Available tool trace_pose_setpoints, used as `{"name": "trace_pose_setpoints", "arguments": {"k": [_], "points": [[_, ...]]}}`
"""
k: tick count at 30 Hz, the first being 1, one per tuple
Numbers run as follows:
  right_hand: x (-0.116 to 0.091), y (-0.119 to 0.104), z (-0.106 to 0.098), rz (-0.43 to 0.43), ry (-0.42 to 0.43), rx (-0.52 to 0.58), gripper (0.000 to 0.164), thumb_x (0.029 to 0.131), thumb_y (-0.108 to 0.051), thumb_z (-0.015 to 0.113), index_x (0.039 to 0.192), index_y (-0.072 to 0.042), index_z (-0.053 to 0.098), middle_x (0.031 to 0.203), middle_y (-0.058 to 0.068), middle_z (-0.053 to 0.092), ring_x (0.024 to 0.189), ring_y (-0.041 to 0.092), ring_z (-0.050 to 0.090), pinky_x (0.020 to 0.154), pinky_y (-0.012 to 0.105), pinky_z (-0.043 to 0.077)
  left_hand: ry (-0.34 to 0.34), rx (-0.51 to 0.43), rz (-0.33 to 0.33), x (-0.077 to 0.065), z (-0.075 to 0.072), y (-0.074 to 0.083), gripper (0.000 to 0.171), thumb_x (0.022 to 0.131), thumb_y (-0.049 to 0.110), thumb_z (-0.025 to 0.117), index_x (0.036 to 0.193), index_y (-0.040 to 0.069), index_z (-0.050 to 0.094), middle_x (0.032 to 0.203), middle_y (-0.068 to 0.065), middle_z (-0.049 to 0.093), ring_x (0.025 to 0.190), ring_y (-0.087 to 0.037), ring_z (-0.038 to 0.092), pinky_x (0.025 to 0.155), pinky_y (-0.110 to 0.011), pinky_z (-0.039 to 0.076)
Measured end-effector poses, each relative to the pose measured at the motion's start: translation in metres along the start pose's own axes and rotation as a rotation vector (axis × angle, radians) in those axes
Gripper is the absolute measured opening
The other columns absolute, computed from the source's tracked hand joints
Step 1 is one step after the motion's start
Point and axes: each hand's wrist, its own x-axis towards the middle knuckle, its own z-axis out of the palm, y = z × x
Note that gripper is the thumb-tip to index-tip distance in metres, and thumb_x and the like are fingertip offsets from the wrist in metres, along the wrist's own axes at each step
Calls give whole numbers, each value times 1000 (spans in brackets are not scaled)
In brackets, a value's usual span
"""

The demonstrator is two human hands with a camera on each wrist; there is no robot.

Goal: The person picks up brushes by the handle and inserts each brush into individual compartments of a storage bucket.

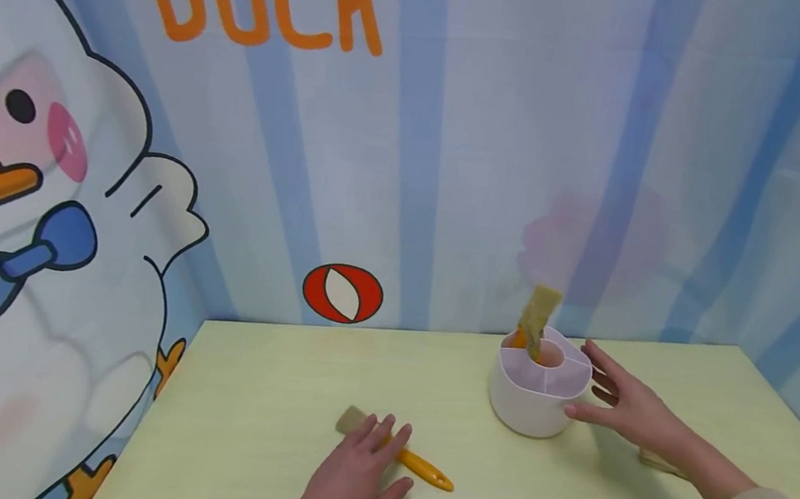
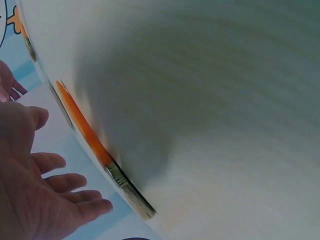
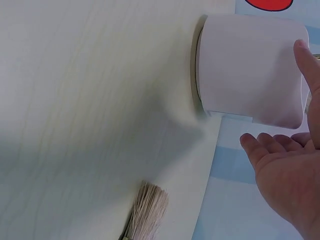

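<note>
Brush (image 1: 421, 467) on table (image 1: 235, 429), long axis diagonal, bristles (image 1: 351, 419) far-left, left hand (image 1: 357, 477) over it, right hand (image 1: 630, 404) beside caddy (image 1: 526, 411), fingers all outstretched

The worktop (image 1: 235, 429) is flat and pale yellow, with faint streaks of grain showing in the wrist views. On its far part, right of the middle, a round white container (image 1: 526, 412) stands upright on its base. Nearer and to the left, well apart from it, a paintbrush (image 1: 424, 468) lies flat, its pale bristles pointing left and far, its orange handle slanting right and near. To the right of the container lies a second brush (image 3: 149, 211); only its bristle end shows clearly, the rest being hidden or cut off.
</note>
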Motion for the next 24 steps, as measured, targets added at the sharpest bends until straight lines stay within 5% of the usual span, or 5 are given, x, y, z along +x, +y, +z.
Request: {"name": "trace_pose_setpoints", "arguments": {"k": [9,14,24], "points": [[8,0,4,-5,-9,-4,105,97,-21,81,168,5,8,169,38,20,148,58,37,110,54,47,57,-10,-45,1,8,-1,64,104,46,66,157,10,54,161,-22,50,148,-46,46,121,-56,42],[6,1,6,1,2,-13,105,97,-21,81,168,6,9,169,37,21,148,57,39,110,53,48,25,-39,-47,5,15,-7,61,106,43,64,155,7,56,162,-23,47,150,-46,43,121,-57,41],[3,-3,12,52,44,3,107,97,-29,82,169,3,11,168,37,26,147,56,41,107,52,53,-55,-23,107,16,12,-24,57,106,50,62,154,19,59,165,-11,49,155,-37,40,122,-49,42]]}}
